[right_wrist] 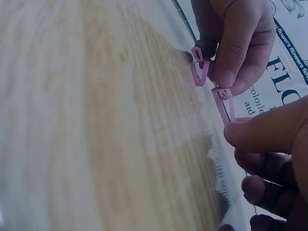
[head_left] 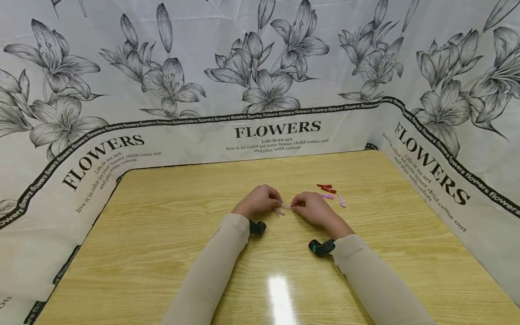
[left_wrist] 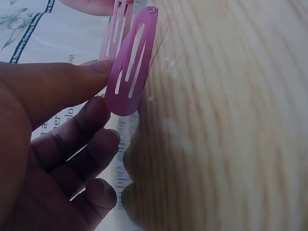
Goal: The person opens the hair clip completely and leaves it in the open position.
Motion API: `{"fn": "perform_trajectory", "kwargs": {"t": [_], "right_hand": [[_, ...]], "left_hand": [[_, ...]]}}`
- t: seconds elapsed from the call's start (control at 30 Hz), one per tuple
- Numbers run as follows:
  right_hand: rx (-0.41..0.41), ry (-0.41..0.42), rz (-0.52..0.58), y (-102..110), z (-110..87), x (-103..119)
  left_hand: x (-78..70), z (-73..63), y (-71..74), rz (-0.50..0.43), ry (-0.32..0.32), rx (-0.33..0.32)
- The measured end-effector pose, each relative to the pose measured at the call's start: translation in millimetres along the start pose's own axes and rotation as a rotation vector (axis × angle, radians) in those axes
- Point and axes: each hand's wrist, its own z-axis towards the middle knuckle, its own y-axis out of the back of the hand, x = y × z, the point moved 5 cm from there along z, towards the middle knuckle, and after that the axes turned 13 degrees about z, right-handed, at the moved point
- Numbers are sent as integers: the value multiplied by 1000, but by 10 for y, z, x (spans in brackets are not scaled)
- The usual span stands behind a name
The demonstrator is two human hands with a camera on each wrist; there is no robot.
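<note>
A pink snap hair clip (right_wrist: 225, 107) spans the gap between both hands. My left hand (head_left: 263, 200) pinches one end between thumb and fingers. Thumb and fingertips of my right hand (head_left: 312, 207) grip the other end, its remaining fingers loosely bent. A second pink hair clip (left_wrist: 130, 67) sits at the left fingertips, its narrow end angled away; in the head view this clip (head_left: 279, 212) shows just below the left fingers, close over the table. Behind it in the left wrist view, part of the spanning clip (left_wrist: 115, 33) shows, and the left thumb overlaps its lower end.
Beyond the right hand, red hair clips (head_left: 330, 191) lie on the wooden table (head_left: 162, 234). Nearby are a pink clip (head_left: 342, 201) and another pink clip (head_left: 328, 197) partly behind the hand. Flower-printed cloth (head_left: 183, 144) walls the back and sides. Each wrist wears a black camera (head_left: 321, 247).
</note>
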Motion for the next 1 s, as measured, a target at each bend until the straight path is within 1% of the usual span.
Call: {"fn": "perform_trajectory", "kwargs": {"t": [0.33, 0.63, 0.87, 1.0], "right_hand": [[23, -3, -10, -24, 6, -2], [33, -26, -17, -25, -7, -2], [31, -31, -18, -16, -4, 8], [27, -33, -22, -8, -9, 14]], "left_hand": [[9, 14, -12, 36, -11, 5], [-11, 9, -9, 57, 4, 4], [-32, -6, 17, 44, 20, 5], [-46, 6, 29, 56, 17, 2]]}}
